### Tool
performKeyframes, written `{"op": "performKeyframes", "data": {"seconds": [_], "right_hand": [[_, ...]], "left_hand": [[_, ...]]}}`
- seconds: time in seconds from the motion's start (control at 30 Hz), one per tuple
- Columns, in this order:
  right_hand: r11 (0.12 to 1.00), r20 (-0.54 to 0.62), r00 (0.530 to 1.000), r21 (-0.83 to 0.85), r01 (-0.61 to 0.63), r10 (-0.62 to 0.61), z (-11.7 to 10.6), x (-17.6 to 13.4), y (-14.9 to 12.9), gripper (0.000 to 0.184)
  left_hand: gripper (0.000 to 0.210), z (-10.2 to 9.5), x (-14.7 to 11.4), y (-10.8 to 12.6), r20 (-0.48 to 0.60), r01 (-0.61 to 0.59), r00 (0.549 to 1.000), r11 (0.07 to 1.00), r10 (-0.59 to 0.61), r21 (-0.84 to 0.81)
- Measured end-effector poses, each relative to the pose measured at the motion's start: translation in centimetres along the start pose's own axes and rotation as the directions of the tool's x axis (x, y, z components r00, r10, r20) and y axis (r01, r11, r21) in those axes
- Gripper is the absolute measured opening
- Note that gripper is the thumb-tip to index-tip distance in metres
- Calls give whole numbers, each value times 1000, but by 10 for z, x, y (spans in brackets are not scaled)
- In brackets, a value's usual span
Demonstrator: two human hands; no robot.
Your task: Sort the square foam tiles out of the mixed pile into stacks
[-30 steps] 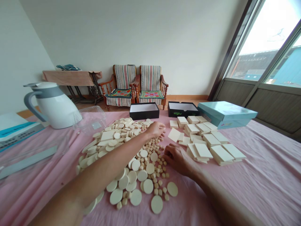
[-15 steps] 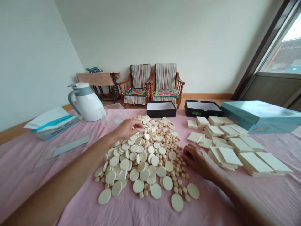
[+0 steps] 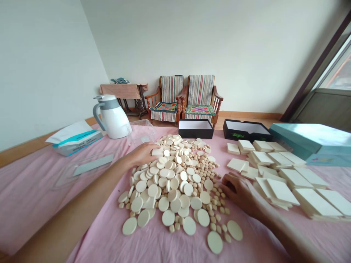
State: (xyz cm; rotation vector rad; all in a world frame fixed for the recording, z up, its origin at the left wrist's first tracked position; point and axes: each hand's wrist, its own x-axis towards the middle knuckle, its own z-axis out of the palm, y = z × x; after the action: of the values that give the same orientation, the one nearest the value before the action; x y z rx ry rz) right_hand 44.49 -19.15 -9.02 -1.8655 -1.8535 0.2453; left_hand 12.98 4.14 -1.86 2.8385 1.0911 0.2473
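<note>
A heap of pale wooden discs lies in front of me, with many small rounded wooden cubes along its right side. At the heap's far left edge, my left hand is closed, with a pale wooden tile at its fingertips. My right hand rests on the cloth just right of the small cubes. Its fingers are curled in, and no piece shows in them. Stacks of pale wooden squares stand to the right of that hand.
Two black boxes and a light blue box line the far side of the pink cloth. At left are a white jug, a tissue pack and clear plastic trays. Two armchairs stand beyond.
My left hand now has a pale tile showing at its fingertips, over the heap. The whole view has shifted, so things sit further right. My right hand stays beside the small cubes.
</note>
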Motion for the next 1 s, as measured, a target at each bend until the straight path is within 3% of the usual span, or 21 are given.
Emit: {"op": "performKeyframes", "data": {"seconds": [0.2, 0.37, 0.47, 0.57, 0.7, 0.8, 0.9, 1.0], "right_hand": [[1000, -9, 1000, 0, 3, -3, -2, 0, -3, 19], [1000, -17, 1000, -14, 10, -11, -3, 1, -5, 20], [1000, -5, 1000, -25, -2, 2, -4, 0, -6, 19], [1000, -5, 1000, -6, -1, 1, -5, -1, -8, 18], [1000, -18, 1000, 25, 19, -18, -7, -1, -9, 16], [999, -32, 999, 22, 31, -30, -8, -1, -8, 16], [999, -35, 999, 10, 31, -31, -6, 0, -6, 17], [1000, -32, 999, 9, 28, -28, -4, -1, -5, 16]], "left_hand": [[41, 3, 10, -10, -3, 69, 998, 997, -69, -27], [44, -4, 12, 3, -194, 126, 971, 989, -139, -81], [50, -7, 25, 33, -211, 60, 972, 982, -98, -181], [48, 0, 45, 77, -162, -91, 985, 975, 58, -204], [40, 23, 75, 141, -127, -300, 952, 934, 279, -195], [43, 43, 93, 180, -112, -348, 937, 915, 331, -206], [49, 56, 104, 203, -136, -356, 934, 899, 331, -256], [50, 57, 105, 204, -185, -373, 925, 888, 332, -269]]}}
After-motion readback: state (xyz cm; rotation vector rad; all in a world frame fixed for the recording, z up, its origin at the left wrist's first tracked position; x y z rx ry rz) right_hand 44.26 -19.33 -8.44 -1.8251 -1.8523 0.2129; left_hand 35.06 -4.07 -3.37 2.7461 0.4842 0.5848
